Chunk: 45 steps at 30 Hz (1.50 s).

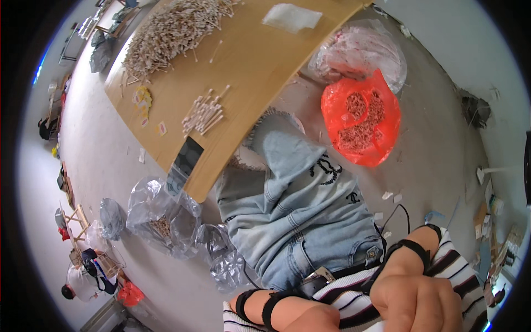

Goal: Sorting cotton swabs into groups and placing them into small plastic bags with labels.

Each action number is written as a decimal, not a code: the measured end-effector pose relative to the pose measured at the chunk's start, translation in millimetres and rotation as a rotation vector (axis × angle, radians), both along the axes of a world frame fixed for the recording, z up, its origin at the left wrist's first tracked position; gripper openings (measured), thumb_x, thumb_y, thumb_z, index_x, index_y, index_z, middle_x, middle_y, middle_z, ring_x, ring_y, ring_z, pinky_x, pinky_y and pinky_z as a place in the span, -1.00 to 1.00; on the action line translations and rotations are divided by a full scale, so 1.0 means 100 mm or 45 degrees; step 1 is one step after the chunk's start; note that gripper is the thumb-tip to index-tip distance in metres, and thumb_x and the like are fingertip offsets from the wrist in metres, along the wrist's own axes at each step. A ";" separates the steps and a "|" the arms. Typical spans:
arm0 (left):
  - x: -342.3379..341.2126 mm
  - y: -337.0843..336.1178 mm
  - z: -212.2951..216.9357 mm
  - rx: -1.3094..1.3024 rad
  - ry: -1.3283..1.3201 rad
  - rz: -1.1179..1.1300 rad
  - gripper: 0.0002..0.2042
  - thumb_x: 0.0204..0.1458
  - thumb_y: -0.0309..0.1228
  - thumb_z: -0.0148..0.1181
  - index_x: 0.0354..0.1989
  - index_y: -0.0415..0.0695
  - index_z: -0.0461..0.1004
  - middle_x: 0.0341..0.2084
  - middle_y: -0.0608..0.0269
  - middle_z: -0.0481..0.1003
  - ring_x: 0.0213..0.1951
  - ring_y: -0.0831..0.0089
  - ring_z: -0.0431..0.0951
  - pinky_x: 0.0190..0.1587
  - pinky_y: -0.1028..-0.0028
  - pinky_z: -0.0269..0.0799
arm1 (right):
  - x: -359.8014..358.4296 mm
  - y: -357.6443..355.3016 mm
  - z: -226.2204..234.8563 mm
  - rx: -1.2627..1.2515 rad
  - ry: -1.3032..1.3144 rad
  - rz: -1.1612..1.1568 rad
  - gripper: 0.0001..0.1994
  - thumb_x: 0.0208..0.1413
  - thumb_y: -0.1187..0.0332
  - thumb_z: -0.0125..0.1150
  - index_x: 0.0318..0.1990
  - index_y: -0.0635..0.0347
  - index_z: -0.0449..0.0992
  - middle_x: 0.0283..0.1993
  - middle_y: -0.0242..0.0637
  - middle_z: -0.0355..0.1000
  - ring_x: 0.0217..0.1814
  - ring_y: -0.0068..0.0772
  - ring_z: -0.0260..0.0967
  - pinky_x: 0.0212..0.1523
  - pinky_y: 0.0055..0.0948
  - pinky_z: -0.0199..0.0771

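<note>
Right hand (417,301) fisted against striped shirt (354,299); left hand (312,321) closure unclear. Sticks (202,115) near desk (260,61) edge lie untouched.

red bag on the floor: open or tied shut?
Open. The red bag has its mouth spread wide, and the small pale sticks heaped inside show from above. It sits on the floor beside the table.
</note>
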State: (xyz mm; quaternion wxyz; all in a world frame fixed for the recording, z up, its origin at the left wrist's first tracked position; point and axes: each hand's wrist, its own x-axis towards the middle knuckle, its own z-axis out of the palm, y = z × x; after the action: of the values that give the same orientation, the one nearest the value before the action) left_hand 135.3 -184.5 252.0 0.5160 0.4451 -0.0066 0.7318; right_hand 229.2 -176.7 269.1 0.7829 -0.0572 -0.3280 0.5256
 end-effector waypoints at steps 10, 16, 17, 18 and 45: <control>0.42 0.05 -0.15 -0.054 -0.316 -0.175 -0.69 0.29 -0.42 -0.14 0.04 -0.06 0.55 0.11 0.30 0.51 0.20 0.59 0.44 0.32 0.41 -0.01 | -0.25 0.17 -0.17 0.256 0.764 0.144 -0.67 -0.12 0.58 0.46 -0.18 0.59 0.53 -0.17 0.00 0.55 -0.08 -0.13 0.57 0.05 -0.35 0.56; 0.52 0.09 -0.16 -0.149 -0.299 -0.273 -0.68 0.29 -0.41 -0.14 0.07 -0.06 0.54 0.11 0.30 0.51 0.21 0.56 0.42 0.33 0.39 -0.02 | 0.09 0.11 -0.27 -0.139 0.943 0.505 -0.42 -0.15 0.59 0.47 0.02 0.72 0.34 -0.07 0.14 0.51 -0.04 0.02 0.54 0.03 -0.21 0.58; 0.53 0.10 -0.15 -0.180 -0.278 -0.285 -0.68 0.29 -0.41 -0.14 0.07 -0.06 0.54 0.11 0.30 0.51 0.22 0.56 0.42 0.33 0.39 -0.02 | 0.05 0.13 -0.38 0.038 0.934 0.490 -0.41 -0.16 0.60 0.47 0.04 0.72 0.32 -0.09 0.16 0.51 -0.04 0.03 0.54 0.03 -0.18 0.58; 0.54 0.10 -0.15 -0.210 -0.256 -0.298 -0.68 0.29 -0.42 -0.14 0.07 -0.05 0.54 0.11 0.31 0.51 0.22 0.56 0.42 0.33 0.39 -0.02 | 0.00 0.15 -0.44 0.215 0.920 0.472 -0.39 -0.17 0.61 0.47 0.05 0.72 0.31 -0.10 0.18 0.51 -0.04 0.04 0.53 0.03 -0.16 0.58; 0.43 0.02 -0.10 -0.175 -0.177 -0.469 -0.69 0.31 -0.39 -0.11 0.12 0.02 0.52 0.15 0.40 0.48 0.24 0.65 0.38 0.34 0.44 -0.09 | 0.32 -0.04 -0.06 -0.268 0.561 0.255 -0.88 0.11 0.64 0.18 -0.34 0.31 0.66 -0.12 0.05 0.54 -0.10 -0.15 0.57 0.24 -0.55 0.37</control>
State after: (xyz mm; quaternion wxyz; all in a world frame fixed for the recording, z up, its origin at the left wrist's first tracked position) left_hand 178.1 -182.7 242.5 0.6684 0.3485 -0.0736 0.6530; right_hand 260.9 -181.0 263.6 0.7693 0.0103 -0.0972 0.6314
